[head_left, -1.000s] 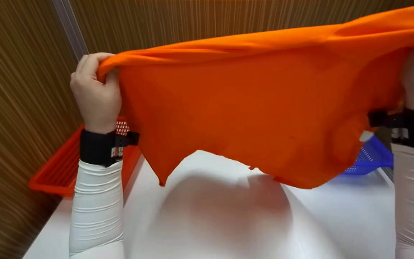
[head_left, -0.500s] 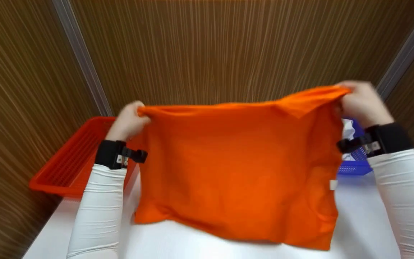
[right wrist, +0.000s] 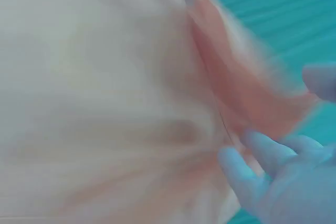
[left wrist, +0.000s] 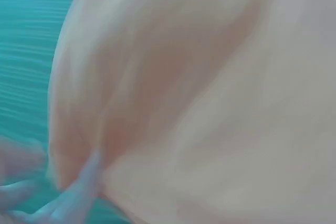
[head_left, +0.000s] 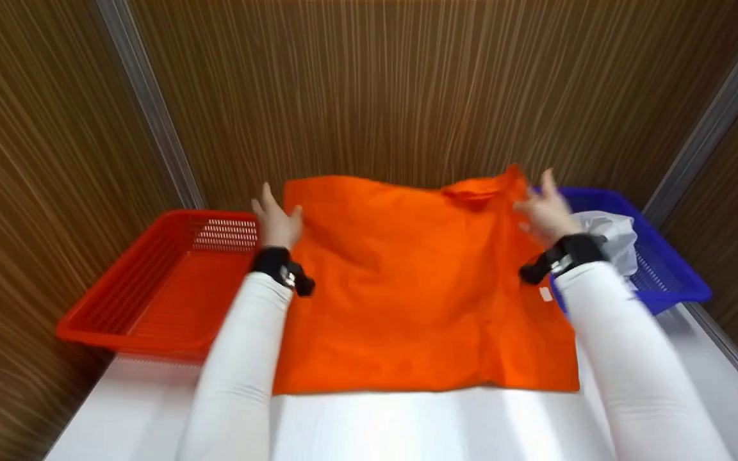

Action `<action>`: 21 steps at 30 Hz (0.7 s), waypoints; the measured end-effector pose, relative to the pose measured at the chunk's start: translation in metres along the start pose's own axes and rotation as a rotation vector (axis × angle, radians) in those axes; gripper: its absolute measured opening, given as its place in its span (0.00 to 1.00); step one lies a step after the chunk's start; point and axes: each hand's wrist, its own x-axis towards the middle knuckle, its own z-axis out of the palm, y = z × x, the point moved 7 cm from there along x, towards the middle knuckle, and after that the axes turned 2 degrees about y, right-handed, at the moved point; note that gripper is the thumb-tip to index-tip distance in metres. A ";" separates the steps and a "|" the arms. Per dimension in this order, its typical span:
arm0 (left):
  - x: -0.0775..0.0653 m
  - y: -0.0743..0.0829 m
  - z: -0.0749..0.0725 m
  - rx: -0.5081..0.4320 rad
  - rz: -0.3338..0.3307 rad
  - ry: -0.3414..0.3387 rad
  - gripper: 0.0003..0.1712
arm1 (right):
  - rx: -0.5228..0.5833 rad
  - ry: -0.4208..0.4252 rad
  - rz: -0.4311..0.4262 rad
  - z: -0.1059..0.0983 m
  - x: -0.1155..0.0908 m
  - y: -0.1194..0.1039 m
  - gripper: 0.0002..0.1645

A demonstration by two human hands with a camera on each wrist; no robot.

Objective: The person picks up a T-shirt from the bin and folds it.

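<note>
An orange cloth with a small white label near its right edge lies spread over the white table. Its far right corner is bunched up and folded. At the cloth's far left edge is my left hand, its fingers spread and holding nothing. My right hand hovers by the bunched corner with fingers apart. In the left wrist view the cloth looks pale and blurred, with a finger overlapping its edge. The right wrist view has the loose corner between the thumb and the other fingers, not pinched.
A red plastic basket stands left of the cloth, partly behind the left forearm. On the right is a blue basket with a crumpled white item in it. Wood-grain panels rise behind the table.
Both hands held the orange cloth up by its far edge, lowered it and let it go. It now lies flat, and the hands have come closer together.
</note>
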 end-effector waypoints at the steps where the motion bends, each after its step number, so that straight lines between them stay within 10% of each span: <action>1: -0.006 -0.009 0.014 0.002 -0.017 -0.013 0.43 | -0.136 -0.006 -0.025 0.011 0.002 0.010 0.55; 6: -0.052 -0.057 0.063 0.366 -0.108 -0.290 0.51 | -0.712 -0.091 -0.048 0.053 -0.008 0.074 0.40; 10: -0.080 -0.072 0.072 0.623 -0.087 -0.429 0.40 | -0.996 -0.107 -0.058 0.063 -0.025 0.108 0.29; 17: -0.094 -0.080 0.071 0.820 -0.091 -0.626 0.28 | -1.208 -0.118 -0.014 0.063 -0.041 0.137 0.16; 21: -0.084 -0.085 0.069 0.796 -0.126 -0.601 0.32 | -1.206 -0.107 -0.023 0.061 -0.033 0.138 0.21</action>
